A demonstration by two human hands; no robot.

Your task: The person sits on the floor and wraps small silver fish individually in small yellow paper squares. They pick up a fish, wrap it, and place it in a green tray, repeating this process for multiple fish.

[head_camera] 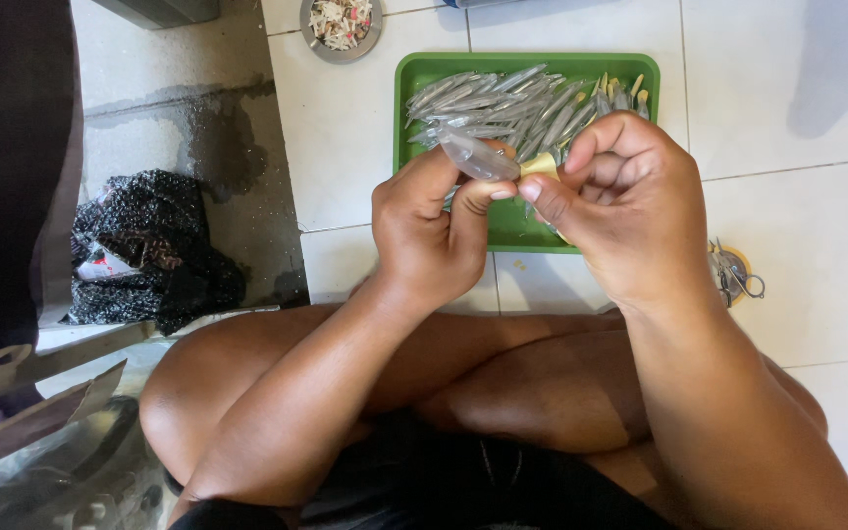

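A small clear plastic sleeve [473,157] lies between the fingertips of both hands, slanting up and away to the left from a little yellow piece [540,166] at its lower end. The sleeve is see-through and slightly glossy, tapering toward its free upper tip, which sticks out above the left hand's fingers. The yellow piece is pale, short and mostly hidden, pinched just under the right thumb and forefinger, touching the sleeve's end.
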